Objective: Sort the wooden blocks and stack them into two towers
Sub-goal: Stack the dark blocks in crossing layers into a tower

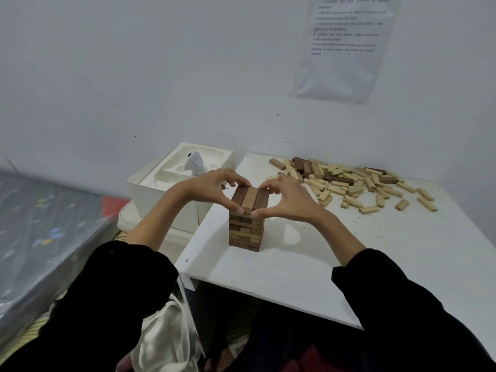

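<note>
A tower of brown wooden blocks (pixel 245 232) stands near the left front of the white table (pixel 349 264). Its top layer (pixel 249 200) has two dark blocks with a lighter one between them. My left hand (pixel 212 187) pinches that layer from the left, thumb at the near end and fingers at the far end. My right hand (pixel 290 200) pinches it the same way from the right. A loose pile of pale and dark blocks (pixel 346 181) lies spread over the back right of the table.
A white box (pixel 150 189) holding a white controller (pixel 195 163) stands just left of the table, on a white stand. A plastic-covered mattress (pixel 40 224) lies at far left. The wall behind carries a printed sheet (pixel 346 41). A white bag (pixel 163 336) sits by my knees.
</note>
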Demonstrator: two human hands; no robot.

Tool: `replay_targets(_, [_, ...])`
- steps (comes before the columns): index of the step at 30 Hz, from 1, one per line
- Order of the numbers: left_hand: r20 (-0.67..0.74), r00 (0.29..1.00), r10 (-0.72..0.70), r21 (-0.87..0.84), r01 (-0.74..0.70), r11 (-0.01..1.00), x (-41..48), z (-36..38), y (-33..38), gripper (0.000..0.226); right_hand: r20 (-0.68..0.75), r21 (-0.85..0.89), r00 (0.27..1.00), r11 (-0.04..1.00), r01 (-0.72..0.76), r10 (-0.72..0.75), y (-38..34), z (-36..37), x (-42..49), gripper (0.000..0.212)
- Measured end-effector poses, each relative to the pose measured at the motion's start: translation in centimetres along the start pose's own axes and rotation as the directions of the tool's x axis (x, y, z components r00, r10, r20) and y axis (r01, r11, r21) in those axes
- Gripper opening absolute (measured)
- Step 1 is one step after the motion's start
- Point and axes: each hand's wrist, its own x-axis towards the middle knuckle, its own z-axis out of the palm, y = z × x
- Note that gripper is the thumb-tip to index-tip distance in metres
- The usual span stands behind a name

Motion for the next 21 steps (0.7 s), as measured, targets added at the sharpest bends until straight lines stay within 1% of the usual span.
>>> replay_targets(14, [0.003, 1.000, -0.016, -0.040, 0.016, 0.999, 0.04, 0.25, -0.32, 0.082, 0.000, 0.030, 1.000, 0.999, -0.021, 0.021, 0.33, 0.39, 0.12, 0.068])
replay_targets(19, [0.012, 1.000, -0.022, -0.066, 0.023, 0.998, 0.06, 0.30, -0.54, 0.076, -0.002, 0.049, 1.000, 0.999, -0.023, 0.023, 0.34, 0.61, 0.03, 0.079])
replay_targets(21, [0.018, 0.999, -0.027, -0.077, 0.029, 0.997, 0.06, 0.29, -0.51, 0.075, -0.009, 0.061, 1.000, 0.998, -0.023, 0.023, 0.36, 0.70, 0.05, 0.080])
